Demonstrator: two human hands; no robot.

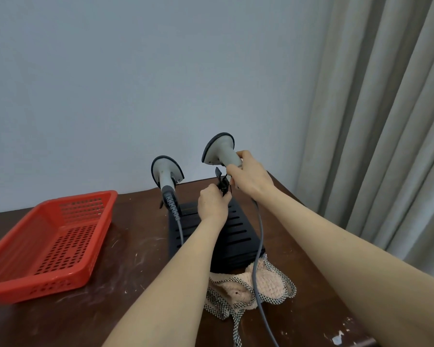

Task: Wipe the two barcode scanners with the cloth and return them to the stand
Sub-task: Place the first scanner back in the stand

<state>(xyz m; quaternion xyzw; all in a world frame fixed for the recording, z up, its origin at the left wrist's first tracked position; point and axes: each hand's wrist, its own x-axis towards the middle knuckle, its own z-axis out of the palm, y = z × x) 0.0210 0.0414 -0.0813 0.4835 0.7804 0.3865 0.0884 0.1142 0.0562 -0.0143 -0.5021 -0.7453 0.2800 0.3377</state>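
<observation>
At frame centre, the right hand (251, 177) gripped a scanner (221, 150) above the stand (238, 234); the left hand (212, 202) pinched its black holder clip (222, 182), with bare worktop (125, 284) lower left.

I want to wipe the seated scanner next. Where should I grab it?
Take the left scanner by its grey handle, just under the head, coming from the near side. The handle slants toward you off the stand, and its cable hangs below.

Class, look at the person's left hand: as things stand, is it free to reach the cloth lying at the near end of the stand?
Probably not yet. The left hand is pinching the stand's black clip, while the cloth lies unobstructed except for a grey cable across it. Letting go would leave the way free.
</observation>
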